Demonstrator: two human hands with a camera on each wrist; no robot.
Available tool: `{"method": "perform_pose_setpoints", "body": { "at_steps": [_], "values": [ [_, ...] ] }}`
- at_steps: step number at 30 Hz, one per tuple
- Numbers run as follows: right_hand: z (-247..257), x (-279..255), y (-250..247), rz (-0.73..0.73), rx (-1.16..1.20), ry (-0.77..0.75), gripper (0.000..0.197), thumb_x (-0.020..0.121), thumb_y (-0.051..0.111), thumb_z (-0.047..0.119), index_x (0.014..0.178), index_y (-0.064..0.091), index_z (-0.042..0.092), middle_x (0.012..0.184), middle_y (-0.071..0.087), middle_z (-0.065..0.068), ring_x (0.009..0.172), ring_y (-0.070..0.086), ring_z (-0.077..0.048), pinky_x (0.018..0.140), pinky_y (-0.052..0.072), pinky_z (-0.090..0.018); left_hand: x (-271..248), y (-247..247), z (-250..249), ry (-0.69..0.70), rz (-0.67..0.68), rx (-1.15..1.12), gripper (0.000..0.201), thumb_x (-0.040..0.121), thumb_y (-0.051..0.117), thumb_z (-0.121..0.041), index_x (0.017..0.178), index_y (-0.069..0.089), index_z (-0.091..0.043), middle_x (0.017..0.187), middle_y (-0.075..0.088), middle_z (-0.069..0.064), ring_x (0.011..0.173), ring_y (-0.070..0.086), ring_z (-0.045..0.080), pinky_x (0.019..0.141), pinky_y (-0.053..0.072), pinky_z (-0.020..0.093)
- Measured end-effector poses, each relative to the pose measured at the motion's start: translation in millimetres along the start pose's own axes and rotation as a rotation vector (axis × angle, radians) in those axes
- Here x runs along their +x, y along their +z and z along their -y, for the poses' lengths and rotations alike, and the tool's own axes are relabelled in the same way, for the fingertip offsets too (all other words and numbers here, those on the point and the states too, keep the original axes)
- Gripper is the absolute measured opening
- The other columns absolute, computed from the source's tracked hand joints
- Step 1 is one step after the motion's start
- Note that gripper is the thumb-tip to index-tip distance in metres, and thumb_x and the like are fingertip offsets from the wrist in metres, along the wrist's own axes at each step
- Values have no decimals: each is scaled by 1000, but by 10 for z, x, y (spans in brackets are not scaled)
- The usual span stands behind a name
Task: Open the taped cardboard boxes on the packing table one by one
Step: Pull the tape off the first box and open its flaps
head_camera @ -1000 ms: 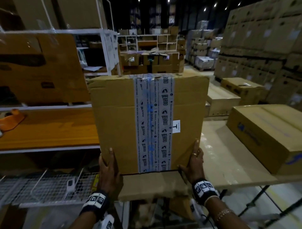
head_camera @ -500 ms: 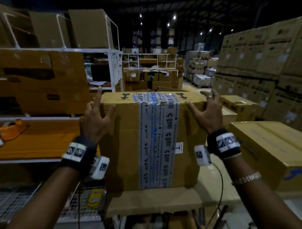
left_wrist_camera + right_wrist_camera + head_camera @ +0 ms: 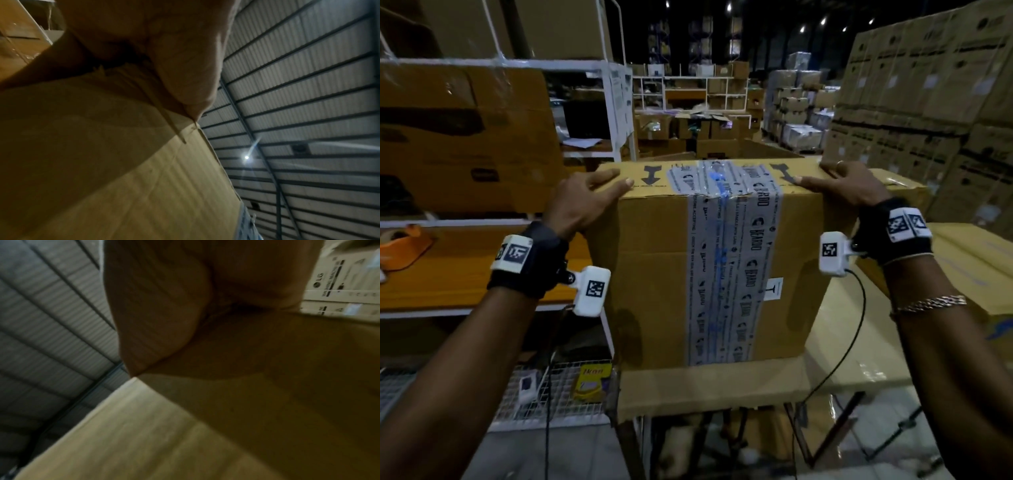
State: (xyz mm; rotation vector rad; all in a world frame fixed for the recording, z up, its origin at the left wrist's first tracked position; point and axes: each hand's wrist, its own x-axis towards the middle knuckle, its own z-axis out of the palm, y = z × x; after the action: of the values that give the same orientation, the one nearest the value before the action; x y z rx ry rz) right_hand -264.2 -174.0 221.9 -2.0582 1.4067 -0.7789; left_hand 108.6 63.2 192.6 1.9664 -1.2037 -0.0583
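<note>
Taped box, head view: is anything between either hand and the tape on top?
Nothing visible. The left hand and right hand rest on the box top's front corners, and the tape lies bare between them.

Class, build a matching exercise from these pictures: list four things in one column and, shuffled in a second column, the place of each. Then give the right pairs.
Things
1. left hand
2. right hand
3. orange tape dispenser
4. printed tape

Places
A. on the shelf at far left
B. on the taped box's top right corner
C. down the middle of the box's front
D. on the box's top left corner

Pairs: 1-D, 2-B, 3-A, 4-C
</note>
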Motion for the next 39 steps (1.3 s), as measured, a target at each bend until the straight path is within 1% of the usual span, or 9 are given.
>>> {"method": "perform_pose_setpoints", "body": {
  "at_steps": [7, 12, 16, 20, 25, 30, 33, 35, 39],
  "values": [
    [-177, -625, -68, -179, 4, -170, 94, 72, 73, 70, 150, 45, 25, 156, 42, -14, 137, 43, -37, 107, 44, -53, -412, -111, -76, 163, -18, 25, 69, 88, 57, -67, 149, 46, -37, 158, 41, 9, 136, 46, 35, 100, 47, 44],
    [-408, -955, 112, -208, 61, -228, 109, 73, 80, 60, 159, 25, 21, 158, 39, -12, 138, 44, -30, 104, 40, -34, -763, -12, 110, 256, -142, 70, 66, 88, 60, -68, 148, 44, -46, 144, 58, 9, 118, 60, 29, 85, 52, 34],
    [-708, -1252, 177, -194, -4, -203, 129, 64, 80, 71, 161, 12, 21, 155, 40, -14, 134, 47, -31, 105, 47, -40, -1181, 73, 278, 302, -112, 145, 71, 85, 53, -77, 149, 31, -57, 132, 62, 13, 109, 61, 30, 82, 56, 42],
    [-924, -1705, 226, -178, -55, -241, 129, 56, 87, 63, 156, 25, 11, 133, 62, -14, 113, 62, -29, 80, 52, -25, -1686, 158, 412, 343, -95, 275, 79, 83, 53, -77, 153, 28, -52, 134, 55, 13, 109, 61, 32, 76, 56, 41],
    [-1262, -2134, 628, -66, -85, -121, 157, 52, 96, 52, 159, -15, 21, 134, 62, -16, 114, 63, -35, 89, 56, -45, -2235, 552, 725, 256, -31, 399, 83, 80, 63, -67, 154, 27, -52, 142, 43, 20, 112, 58, 42, 77, 59, 54],
    [-1636, -2274, 1091, -74, -24, -52, 155, 54, 98, 38, 157, -17, 26, 141, 55, -18, 124, 56, -38, 97, 51, -48, -2628, 1029, 1079, 175, 3, 374, 93, 82, 81, -38, 154, 24, -53, 150, 35, 18, 108, 65, 37, 65, 62, 44],
    [-1823, -2287, 1311, -94, -24, -16, 149, 60, 97, 30, 157, -17, 27, 146, 47, -19, 127, 52, -42, 102, 45, -53, -2793, 1273, 1236, 165, 54, 360, 99, 82, 82, -24, 156, 22, -48, 158, 25, 21, 114, 64, 39, 74, 62, 48],
    [-1909, -2274, 1432, -93, -48, 1, 137, 71, 91, 23, 158, -14, 22, 146, 45, -21, 126, 52, -46, 102, 43, -54, -2847, 1404, 1358, 134, 109, 356, 103, 84, 80, -19, 156, 14, -52, 165, 9, 22, 110, 67, 41, 79, 62, 52],
    [-1986, -2163, 1649, -42, -158, -48, 109, 85, 78, 19, 161, -1, 18, 136, 43, -24, 115, 55, -49, 96, 45, -53, -2834, 1577, 1639, 146, 180, 356, 104, 86, 80, -20, 157, 11, -51, 166, 1, 26, 104, 69, 43, 67, 61, 47]
  ]
}}
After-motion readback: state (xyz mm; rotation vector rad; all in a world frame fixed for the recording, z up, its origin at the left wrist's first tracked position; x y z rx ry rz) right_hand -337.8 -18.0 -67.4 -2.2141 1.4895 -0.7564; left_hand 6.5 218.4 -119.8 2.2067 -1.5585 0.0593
